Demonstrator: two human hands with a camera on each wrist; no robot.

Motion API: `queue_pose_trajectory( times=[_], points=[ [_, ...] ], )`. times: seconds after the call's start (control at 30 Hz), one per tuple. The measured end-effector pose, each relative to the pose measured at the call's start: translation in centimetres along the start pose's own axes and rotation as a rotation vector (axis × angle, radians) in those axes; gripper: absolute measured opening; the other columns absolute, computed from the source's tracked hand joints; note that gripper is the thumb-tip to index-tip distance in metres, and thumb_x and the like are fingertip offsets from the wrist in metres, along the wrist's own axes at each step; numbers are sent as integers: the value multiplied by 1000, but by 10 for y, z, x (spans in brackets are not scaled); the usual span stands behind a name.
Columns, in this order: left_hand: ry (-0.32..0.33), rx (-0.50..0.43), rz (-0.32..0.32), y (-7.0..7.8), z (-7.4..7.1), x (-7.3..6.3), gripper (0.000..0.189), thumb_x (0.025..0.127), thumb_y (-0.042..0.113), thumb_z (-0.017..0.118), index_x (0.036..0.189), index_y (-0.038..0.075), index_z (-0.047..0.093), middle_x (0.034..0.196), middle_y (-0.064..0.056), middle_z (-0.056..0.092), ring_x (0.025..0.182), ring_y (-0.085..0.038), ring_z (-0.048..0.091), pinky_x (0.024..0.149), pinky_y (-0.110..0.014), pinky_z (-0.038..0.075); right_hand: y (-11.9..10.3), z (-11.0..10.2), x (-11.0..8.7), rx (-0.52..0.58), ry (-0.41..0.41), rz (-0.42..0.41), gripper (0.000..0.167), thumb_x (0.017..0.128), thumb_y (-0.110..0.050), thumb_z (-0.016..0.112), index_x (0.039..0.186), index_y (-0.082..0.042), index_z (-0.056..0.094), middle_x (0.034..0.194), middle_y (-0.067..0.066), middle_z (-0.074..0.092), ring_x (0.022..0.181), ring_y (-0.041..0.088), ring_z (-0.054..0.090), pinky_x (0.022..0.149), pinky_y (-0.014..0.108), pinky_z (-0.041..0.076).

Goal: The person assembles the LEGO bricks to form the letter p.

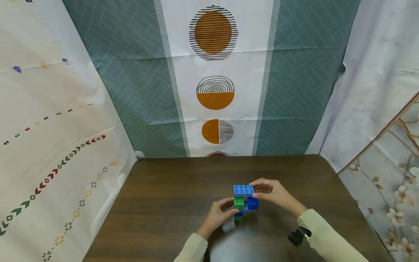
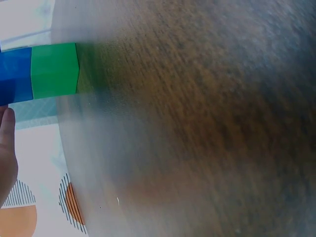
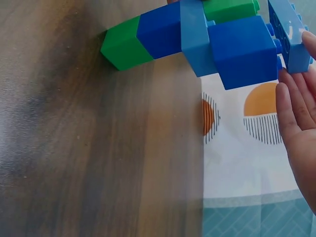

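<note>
A tower of toy building bricks stands upright on the table. In the right wrist view its base is a green brick [image 3: 127, 44], then a dark blue brick [image 3: 160, 32], then a light blue brick [image 3: 197, 37] laid across. Side by side on that sit an upper green brick [image 3: 232, 9] and an upper dark blue brick [image 3: 244, 52]. My right hand [image 1: 272, 192] pinches a long light blue brick [image 1: 243, 190] just above them; a gap shows over the dark blue studs. My left hand [image 1: 217, 215] grips the tower's left side at the upper green brick.
The brown wooden table [image 1: 163, 203] extends around the tower. Behind it hangs a green and white patterned cloth [image 1: 216, 69], with a white patterned cloth [image 1: 59, 120] on the left and a floral one [image 1: 383, 171] on the right.
</note>
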State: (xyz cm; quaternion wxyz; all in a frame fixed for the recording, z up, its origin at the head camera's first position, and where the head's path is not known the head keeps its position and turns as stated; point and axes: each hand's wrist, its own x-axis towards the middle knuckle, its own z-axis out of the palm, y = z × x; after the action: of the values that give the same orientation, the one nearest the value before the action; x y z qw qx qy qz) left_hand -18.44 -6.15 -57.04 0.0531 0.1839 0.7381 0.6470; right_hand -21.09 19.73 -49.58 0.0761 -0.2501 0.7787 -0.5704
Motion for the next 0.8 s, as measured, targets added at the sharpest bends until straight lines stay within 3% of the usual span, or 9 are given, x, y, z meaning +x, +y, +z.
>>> queue_pose_trajectory(
  times=[0.2,0.37,0.63,0.8],
  points=[
    [2,8,-31,1,-2,0,36,86,17,73,120,7,66,114,-9,68,107,-21,64,92,-33,52,-1,3,-5,-6,-22,-28,37,89,-14,70,123,-1,61,117,14,63,102,20,64,86,25,53],
    [10,21,-48,2,-1,0,36,86,14,73,120,5,66,115,-11,68,107,-23,64,94,-39,51,0,5,-7,-4,-39,-30,38,89,-14,70,123,0,60,117,13,63,104,18,63,90,32,53],
    [6,21,-24,31,0,-7,34,86,11,73,117,-1,66,112,-16,68,105,-30,64,92,-45,51,4,7,-9,-8,-34,-44,37,89,-14,70,122,0,61,116,12,63,104,18,63,91,28,52],
    [6,19,-46,23,1,-5,34,86,10,73,118,1,66,114,-15,67,107,-30,64,93,-42,50,3,6,-11,-4,-35,-29,38,88,-15,71,122,-2,62,116,12,63,104,18,63,91,28,52]
  ],
)
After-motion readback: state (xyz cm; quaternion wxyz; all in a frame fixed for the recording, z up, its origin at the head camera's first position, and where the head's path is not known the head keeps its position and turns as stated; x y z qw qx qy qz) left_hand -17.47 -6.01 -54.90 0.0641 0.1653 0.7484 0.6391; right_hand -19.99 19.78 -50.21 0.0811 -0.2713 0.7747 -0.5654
